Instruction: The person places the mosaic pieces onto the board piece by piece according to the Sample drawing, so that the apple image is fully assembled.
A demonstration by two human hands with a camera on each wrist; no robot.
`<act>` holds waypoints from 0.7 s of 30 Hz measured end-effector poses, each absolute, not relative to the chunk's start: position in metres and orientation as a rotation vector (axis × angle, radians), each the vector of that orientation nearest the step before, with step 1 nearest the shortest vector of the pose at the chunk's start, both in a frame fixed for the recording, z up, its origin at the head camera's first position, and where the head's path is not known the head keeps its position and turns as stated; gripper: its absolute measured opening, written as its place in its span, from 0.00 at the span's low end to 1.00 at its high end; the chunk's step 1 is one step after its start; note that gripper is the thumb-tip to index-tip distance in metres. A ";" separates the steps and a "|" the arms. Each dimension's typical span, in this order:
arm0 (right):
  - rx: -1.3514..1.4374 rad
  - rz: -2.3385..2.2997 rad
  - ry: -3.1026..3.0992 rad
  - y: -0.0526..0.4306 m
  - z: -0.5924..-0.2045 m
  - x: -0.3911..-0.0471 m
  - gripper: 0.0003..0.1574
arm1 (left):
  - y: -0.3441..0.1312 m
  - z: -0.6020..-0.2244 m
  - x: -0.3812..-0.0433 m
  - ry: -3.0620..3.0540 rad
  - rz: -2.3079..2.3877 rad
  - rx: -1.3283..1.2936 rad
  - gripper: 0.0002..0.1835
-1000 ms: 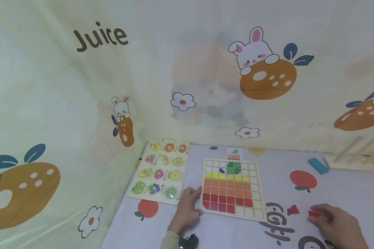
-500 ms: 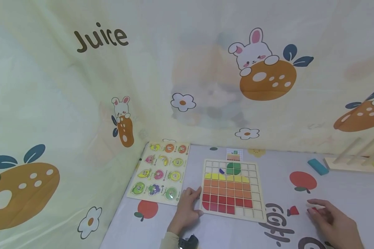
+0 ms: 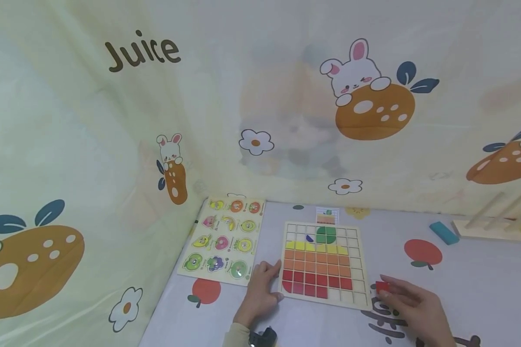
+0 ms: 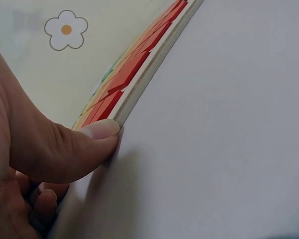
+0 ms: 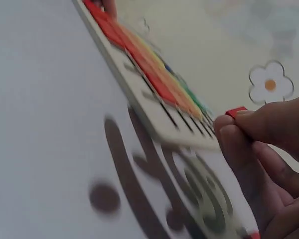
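A square wooden grid board (image 3: 360,270) lies on the table with rows of red, orange and yellow tiles, plus green tiles (image 3: 325,234) and a small blue piece (image 3: 309,238). My left hand (image 3: 260,288) rests at its left edge; in the left wrist view the thumb (image 4: 74,154) presses the corner. Right of the board, my right hand (image 3: 417,306) pinches a small red tile (image 3: 382,286) between thumb and fingertips, also plain in the right wrist view. Another bit of red (image 5: 253,235) shows at that view's bottom, too cut off to identify.
A fruit puzzle board (image 3: 219,241) lies left of the grid board. Behind the grid stands a small picture card (image 3: 327,215). At back right are a teal block (image 3: 444,232) and a wooden peg stand (image 3: 495,227). A printed cloth wall rises behind.
My right hand has moved left toward the board with the red tile in its fingertips. It now covers the spot where another red piece lay. My left hand has stayed at the board's edge.
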State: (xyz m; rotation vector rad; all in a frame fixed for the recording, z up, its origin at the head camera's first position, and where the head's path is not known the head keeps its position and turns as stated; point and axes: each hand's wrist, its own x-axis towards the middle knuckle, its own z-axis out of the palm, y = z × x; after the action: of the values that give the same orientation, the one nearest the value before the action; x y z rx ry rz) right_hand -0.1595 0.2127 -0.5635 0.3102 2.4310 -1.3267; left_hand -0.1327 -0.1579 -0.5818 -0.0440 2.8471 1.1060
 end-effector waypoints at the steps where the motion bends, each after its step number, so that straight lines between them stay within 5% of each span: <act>1: 0.281 -1.340 2.419 0.209 -0.563 -0.159 0.55 | -0.158 -0.582 -0.133 2.849 1.101 -0.046 0.49; 11: 0.241 -1.465 2.383 0.176 -0.561 -0.161 0.44 | -0.157 -0.578 -0.132 2.841 1.113 -0.041 0.48; 21: 0.233 -1.511 2.318 0.160 -0.564 -0.158 0.50 | -0.157 -0.583 -0.131 2.871 1.110 -0.036 0.48</act>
State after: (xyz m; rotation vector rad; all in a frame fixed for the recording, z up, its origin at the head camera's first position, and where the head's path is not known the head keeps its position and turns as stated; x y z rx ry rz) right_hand -0.1580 0.1596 -0.5636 0.2329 2.3184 -1.5112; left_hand -0.1307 -0.1571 -0.5828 -0.0360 2.8707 1.1095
